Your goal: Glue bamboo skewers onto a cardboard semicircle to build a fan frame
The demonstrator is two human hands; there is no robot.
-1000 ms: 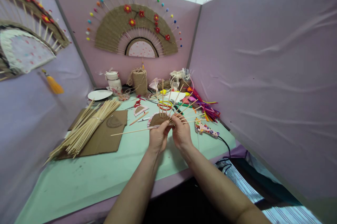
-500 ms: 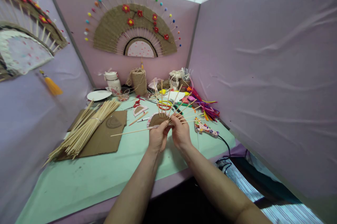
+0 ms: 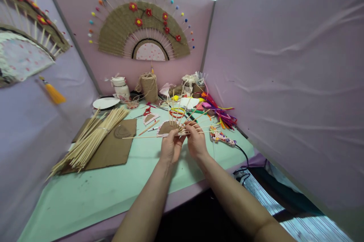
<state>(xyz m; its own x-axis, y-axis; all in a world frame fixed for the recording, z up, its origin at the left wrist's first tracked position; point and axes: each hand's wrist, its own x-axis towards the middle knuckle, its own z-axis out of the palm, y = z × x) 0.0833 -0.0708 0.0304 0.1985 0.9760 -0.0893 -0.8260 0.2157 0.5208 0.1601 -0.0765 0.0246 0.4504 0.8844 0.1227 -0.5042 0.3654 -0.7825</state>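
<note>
A small brown cardboard half-circle (image 3: 167, 128) with a pale ruffled rim is held up over the middle of the green table. Several thin wooden sticks (image 3: 186, 115) fan out from it, up and to the right, and one long stick (image 3: 139, 137) points left. My left hand (image 3: 170, 146) is closed on the lower edge of the half-circle, thumb on top. My right hand (image 3: 196, 141) pinches the sticks at the right side, close beside my left hand. Its fingertips partly hide the stick ends.
Bundled sticks (image 3: 92, 137) lie on cardboard (image 3: 122, 151) at the left. A patterned glue gun (image 3: 223, 138) with a black cable lies right of my hands. Behind are scissors (image 3: 146, 111), twine (image 3: 149, 88), a white bottle (image 3: 121, 89) and coloured pipe cleaners (image 3: 220, 113).
The half-circle has tilted slightly, and its left-pointing stick now lies nearly level. Both hands keep their hold, with small shifts of the fingers. The view has moved slightly.
</note>
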